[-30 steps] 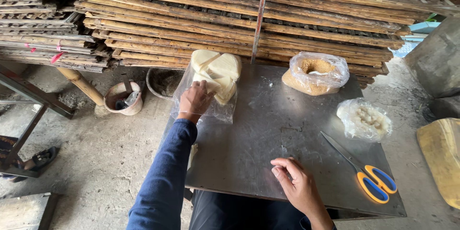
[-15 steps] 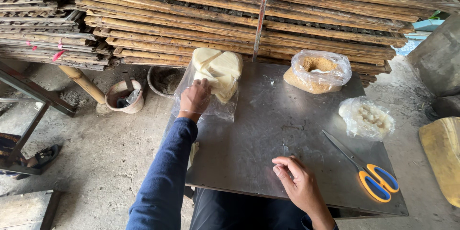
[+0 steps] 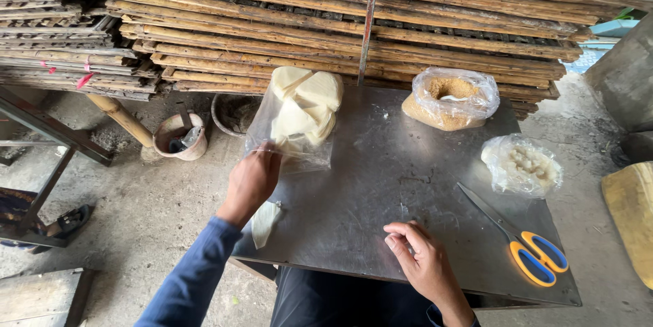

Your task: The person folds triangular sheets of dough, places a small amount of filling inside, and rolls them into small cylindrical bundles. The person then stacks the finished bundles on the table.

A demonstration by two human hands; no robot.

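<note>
Overhead, a grey metal desk carries everything. At its far left corner lies a clear plastic bag of pale flat sheets; the left hand has its fingers closed on the bag's near edge. A clear bag of brown crumbs sits at the far edge, a clear bag of white lumps and orange-handled scissors along the right edge. The right hand rests near the front edge, fingers loosely curled, holding nothing.

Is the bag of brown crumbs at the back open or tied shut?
Open: the bag of brown crumbs has its plastic rim rolled down, contents exposed.
</note>
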